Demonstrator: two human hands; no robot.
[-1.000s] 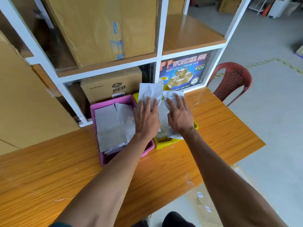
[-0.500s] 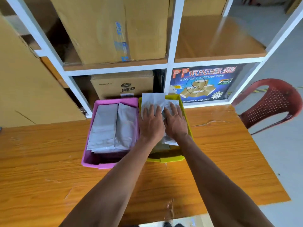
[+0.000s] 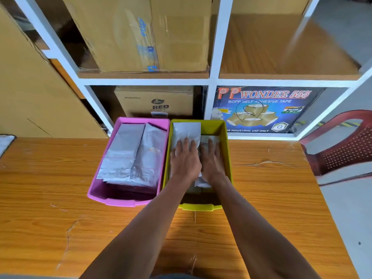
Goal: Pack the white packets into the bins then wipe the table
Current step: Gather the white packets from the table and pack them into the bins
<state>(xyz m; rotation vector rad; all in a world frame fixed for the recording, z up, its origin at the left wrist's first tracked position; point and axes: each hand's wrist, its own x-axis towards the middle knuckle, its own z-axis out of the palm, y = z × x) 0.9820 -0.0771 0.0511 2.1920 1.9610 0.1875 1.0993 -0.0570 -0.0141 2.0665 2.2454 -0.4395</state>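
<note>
Fingers (image 3: 186, 143) of the left hand (image 3: 184, 162) are laid out straight and flat on a white packet (image 3: 186, 130) inside the yellow bin (image 3: 226, 137), and those of the right hand (image 3: 212, 163) are spread the same way on the packets beside it; nothing is gripped by either hand, only pressed down. Both bins are set touching each other at the far edge of the counter (image 3: 60, 208), against the white shelving (image 3: 215, 57), and the pink bin (image 3: 124, 200) on the left is already filled with more white packets (image 3: 130, 154). The step in hand is judged to be the settling of the stack, with wiping not yet begun. It would be done well if even pressure were kept through the flat palms, so that the packets are levelled below the rim rather than creased, and if the upright far packet were laid down flat. A pale, cloth-like item (image 3: 5, 142) at the counter's left edge may be meant for the wiping, though this cannot be told for certain.
</note>
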